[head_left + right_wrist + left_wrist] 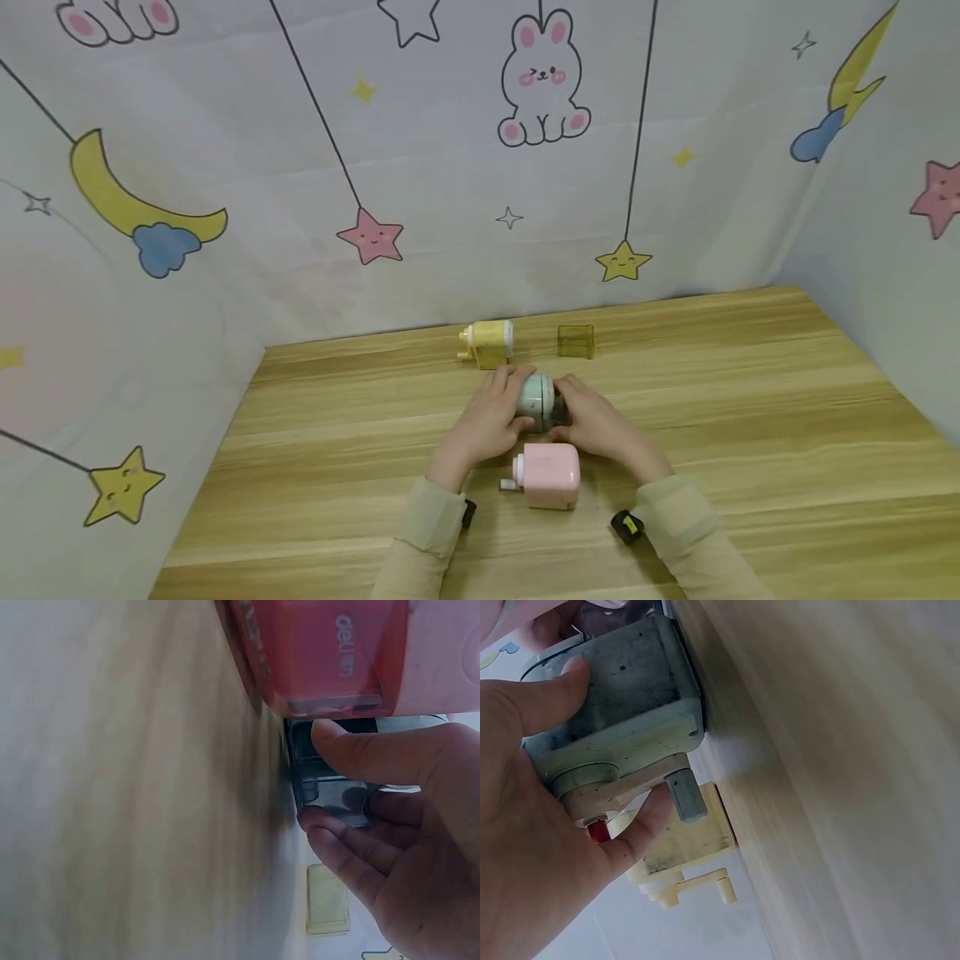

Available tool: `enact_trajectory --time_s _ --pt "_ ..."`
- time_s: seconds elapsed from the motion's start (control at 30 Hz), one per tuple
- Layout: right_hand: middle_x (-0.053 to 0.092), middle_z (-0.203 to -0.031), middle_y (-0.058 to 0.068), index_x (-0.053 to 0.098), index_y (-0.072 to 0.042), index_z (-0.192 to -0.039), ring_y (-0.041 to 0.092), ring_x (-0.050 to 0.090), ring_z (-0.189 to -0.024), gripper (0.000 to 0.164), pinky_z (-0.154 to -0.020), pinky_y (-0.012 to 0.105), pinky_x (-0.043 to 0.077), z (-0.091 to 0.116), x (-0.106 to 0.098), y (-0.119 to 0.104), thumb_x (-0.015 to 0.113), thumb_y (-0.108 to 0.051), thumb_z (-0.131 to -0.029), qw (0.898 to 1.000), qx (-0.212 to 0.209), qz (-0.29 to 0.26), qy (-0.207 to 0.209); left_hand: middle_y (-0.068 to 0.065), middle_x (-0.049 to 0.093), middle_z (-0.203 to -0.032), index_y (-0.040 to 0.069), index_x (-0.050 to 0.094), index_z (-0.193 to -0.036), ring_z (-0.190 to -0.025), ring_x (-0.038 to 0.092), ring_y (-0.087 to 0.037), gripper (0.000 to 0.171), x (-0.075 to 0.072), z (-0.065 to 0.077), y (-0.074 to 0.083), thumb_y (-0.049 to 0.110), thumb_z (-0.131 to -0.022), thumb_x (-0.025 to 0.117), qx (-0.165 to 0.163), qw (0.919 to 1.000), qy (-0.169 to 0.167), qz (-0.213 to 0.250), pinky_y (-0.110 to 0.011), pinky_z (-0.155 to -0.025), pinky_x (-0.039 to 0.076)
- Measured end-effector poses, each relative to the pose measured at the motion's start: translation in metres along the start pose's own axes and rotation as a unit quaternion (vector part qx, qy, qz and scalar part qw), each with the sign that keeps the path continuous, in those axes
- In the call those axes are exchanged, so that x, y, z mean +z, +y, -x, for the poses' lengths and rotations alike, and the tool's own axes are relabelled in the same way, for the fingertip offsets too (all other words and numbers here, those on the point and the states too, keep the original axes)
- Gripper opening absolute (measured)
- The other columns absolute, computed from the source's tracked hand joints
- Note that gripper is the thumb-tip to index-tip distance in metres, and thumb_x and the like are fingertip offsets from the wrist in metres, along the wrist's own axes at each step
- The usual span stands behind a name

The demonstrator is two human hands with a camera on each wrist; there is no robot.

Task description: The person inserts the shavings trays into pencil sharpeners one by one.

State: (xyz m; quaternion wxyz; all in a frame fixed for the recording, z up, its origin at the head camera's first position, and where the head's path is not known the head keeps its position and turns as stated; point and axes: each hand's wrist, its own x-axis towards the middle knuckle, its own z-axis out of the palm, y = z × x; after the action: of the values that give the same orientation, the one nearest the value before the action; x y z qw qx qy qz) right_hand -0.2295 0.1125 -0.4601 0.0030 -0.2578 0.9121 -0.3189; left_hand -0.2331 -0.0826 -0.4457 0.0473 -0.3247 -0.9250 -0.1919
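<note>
A pale green crank pencil sharpener (533, 400) stands mid-table, with its crank arm (630, 787) toward the left in the left wrist view. My left hand (486, 421) grips its body, the thumb across one face and fingers round the other side. With thumb and fingers, my right hand (596, 421) pinches the dark see-through shavings bin (330, 784) at the sharpener's right end. Just nearer than both hands is a pink pencil sharpener (551, 476), its crank to the left. In the right wrist view, this pink sharpener overlaps the green one.
Behind the hands stands a yellow pencil sharpener (491, 337). A see-through yellow shavings bin (576, 342) lies to its right, near the table's back edge. Printed cloth walls (450, 167) enclose the wooden table (750, 417) at the back and sides.
</note>
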Motion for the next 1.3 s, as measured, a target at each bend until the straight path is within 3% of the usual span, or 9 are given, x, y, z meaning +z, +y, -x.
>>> enact_trajectory --time_s 0.37,1.3 --pt "0.052 -0.117 0.020 0.028 -0.005 -0.132 0.024 0.052 -0.097 0.081 -0.082 0.046 0.048 -0.007 0.006 0.002 0.077 -0.016 -0.069 1.000 -0.014 -0.020 0.017 -0.015 0.039 -0.129 0.011 0.024 -0.139 -0.114 0.035 -0.026 0.066 0.000 0.001 -0.001 0.025 -0.085 0.060 0.003 1.0000 0.004 0.002 -0.044 -0.090 0.043" --pt "0.057 -0.109 0.018 0.035 -0.005 -0.124 0.022 0.054 -0.093 0.076 -0.079 0.043 0.051 -0.015 0.008 -0.002 0.080 -0.013 -0.063 0.997 -0.051 -0.038 0.032 -0.016 0.040 -0.127 0.007 0.027 -0.137 -0.114 0.036 -0.027 0.066 -0.001 0.000 0.000 0.023 -0.083 0.062 0.005 0.9999 0.014 0.005 -0.044 -0.092 0.042"
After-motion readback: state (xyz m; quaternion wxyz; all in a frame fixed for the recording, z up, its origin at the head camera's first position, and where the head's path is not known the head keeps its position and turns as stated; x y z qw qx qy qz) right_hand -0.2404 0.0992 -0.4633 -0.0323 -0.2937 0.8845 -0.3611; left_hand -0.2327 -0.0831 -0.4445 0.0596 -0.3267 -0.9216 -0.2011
